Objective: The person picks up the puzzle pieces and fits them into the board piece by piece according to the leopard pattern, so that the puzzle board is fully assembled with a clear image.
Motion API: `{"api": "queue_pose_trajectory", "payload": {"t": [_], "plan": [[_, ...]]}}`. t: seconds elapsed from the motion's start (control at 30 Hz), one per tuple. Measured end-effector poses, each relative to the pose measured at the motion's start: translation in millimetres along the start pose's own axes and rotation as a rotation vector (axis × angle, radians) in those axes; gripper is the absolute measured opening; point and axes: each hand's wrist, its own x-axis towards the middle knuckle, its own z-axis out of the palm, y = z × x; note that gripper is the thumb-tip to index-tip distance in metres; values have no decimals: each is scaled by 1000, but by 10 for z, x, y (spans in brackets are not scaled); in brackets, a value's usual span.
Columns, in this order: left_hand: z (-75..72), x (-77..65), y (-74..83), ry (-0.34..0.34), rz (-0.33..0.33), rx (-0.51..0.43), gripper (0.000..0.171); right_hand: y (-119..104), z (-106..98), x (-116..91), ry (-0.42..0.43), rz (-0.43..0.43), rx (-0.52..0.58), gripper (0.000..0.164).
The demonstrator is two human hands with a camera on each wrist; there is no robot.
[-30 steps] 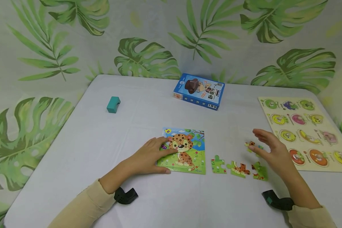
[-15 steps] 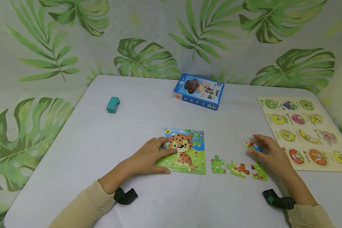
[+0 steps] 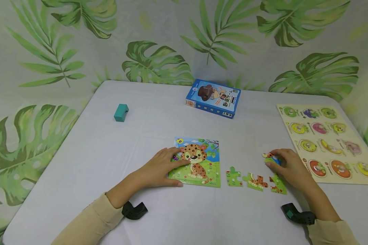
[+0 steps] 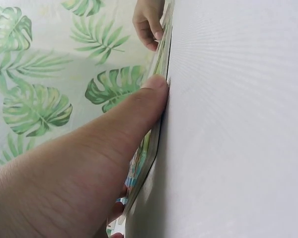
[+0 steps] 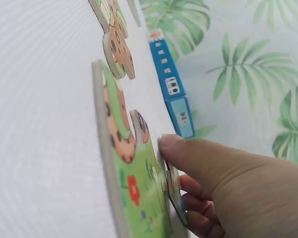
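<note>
My left hand (image 3: pixel 159 167) rests on the left side of a square leopard puzzle board (image 3: pixel 213 173), index finger lying across the picture. Its thumb touches the board's near edge in the left wrist view. To the right, my right hand (image 3: pixel 291 166) pinches a jigsaw piece (image 3: pixel 267 155) with blue and green on it between thumb and fingers, and partly hides it. Between the board and that hand lie three loose pieces: a green one (image 3: pixel 234 178), one with paws (image 3: pixel 257 182) and a green-and-orange one (image 3: pixel 280 186), which is close below the right hand.
A blue card-game box (image 3: pixel 214 98) lies at the back of the white table. Far left stands a small teal block (image 3: pixel 121 113). A wooden fruit peg board (image 3: pixel 297 149) lies at the right, just beyond the right hand. Patterned cloth (image 3: pixel 159 61) hangs behind.
My right hand has lowered slightly and its thumb and fingers have closed from spread apart onto the farthest loose piece. The left hand and the board have stayed put.
</note>
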Motion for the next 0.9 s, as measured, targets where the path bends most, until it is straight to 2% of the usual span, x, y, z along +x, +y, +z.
{"api": "queue_pose_trajectory", "payload": {"t": [0.23, 0.37, 0.6, 0.7, 0.9], "plan": [[-3, 14, 17, 3, -5, -17, 68, -56, -4, 8, 18, 30, -31, 40], [6, 32, 32, 12, 5, -38, 65, -180, -32, 11, 48, 2, -18, 39], [26, 89, 77, 5, 55, -119, 63, -540, 6, 6, 84, -141, 50, 41], [9, 100, 120, -10, 44, -139, 63, -721, 72, 39, 83, -219, 58, 41], [1, 136, 185, -29, 13, -95, 62, -1117, 260, 147, -1, -301, 103, 43]]}}
